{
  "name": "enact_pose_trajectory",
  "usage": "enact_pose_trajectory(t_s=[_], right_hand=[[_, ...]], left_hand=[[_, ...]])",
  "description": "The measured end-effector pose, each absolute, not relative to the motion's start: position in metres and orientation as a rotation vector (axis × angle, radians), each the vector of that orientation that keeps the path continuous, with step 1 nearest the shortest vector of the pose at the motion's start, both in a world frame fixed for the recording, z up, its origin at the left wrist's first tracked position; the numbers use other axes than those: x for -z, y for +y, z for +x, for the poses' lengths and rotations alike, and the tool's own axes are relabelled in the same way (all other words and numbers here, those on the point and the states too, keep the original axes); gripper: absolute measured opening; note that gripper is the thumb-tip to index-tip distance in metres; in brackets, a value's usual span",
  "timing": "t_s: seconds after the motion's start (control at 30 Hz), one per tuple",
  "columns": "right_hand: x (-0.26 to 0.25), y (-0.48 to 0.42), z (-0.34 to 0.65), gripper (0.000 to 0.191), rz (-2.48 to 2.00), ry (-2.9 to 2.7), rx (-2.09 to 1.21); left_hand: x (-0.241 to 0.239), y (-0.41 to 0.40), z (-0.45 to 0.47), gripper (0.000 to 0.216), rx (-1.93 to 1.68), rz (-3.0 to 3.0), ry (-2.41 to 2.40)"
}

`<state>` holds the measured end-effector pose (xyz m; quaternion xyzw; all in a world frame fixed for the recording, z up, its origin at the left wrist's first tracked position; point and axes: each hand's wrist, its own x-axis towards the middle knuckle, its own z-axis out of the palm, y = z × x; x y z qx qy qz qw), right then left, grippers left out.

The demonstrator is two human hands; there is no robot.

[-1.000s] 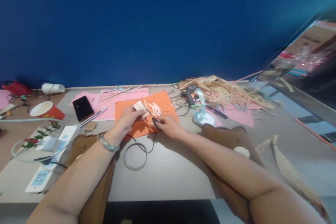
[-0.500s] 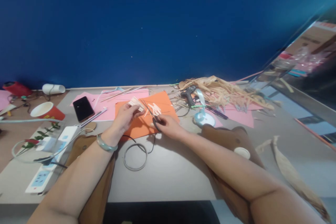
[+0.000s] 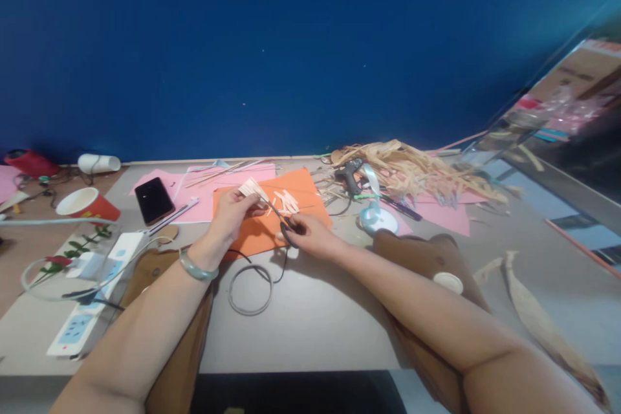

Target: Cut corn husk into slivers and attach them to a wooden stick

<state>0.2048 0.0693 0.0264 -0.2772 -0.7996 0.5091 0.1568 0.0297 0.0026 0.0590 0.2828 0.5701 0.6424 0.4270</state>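
My left hand (image 3: pixel 234 212) pinches a small pale piece, ribbed like corn husk or paper (image 3: pixel 251 189), above an orange sheet (image 3: pixel 257 233). In my right hand (image 3: pixel 313 234) are dark-handled scissors (image 3: pixel 285 223), their blades pointing up and left at the piece's lower right edge. Whether the blades are fully closed is too small to tell. Several narrow cut pale strips (image 3: pixel 287 201) lie on the orange sheet just beyond the blades. The scissors' finger loops are partly hidden by my right fingers.
Left stand a phone (image 3: pixel 154 200), a red paper cup (image 3: pixel 90 205) and a power strip (image 3: pixel 99 294). Right lie a glue gun (image 3: pixel 350 176), a tape roll (image 3: pixel 378 220) and a heap of dried strips (image 3: pixel 412 168). A coiled cable (image 3: pixel 251 314) lies in front.
The scissor blades have come against the pale piece and look closer together. The piece has shifted slightly right in my left hand. The surroundings stay the same.
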Motion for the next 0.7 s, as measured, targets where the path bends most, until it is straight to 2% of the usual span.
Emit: enact_pose_trajectory(t_s=[0.4, 0.7], right_hand=[[-0.022, 0.0712, 0.204, 0.047, -0.773, -2.269, -1.458], [-0.0227, 0.0727, 0.2053, 0.044, -0.785, -2.286, -1.479]], left_hand=[[-0.0576, 0.0032, 0.0306, 0.028, -1.573, 0.709, 1.439], [-0.0591, 0.0022, 0.0309, 0.028, -1.589, 0.721, 1.417]])
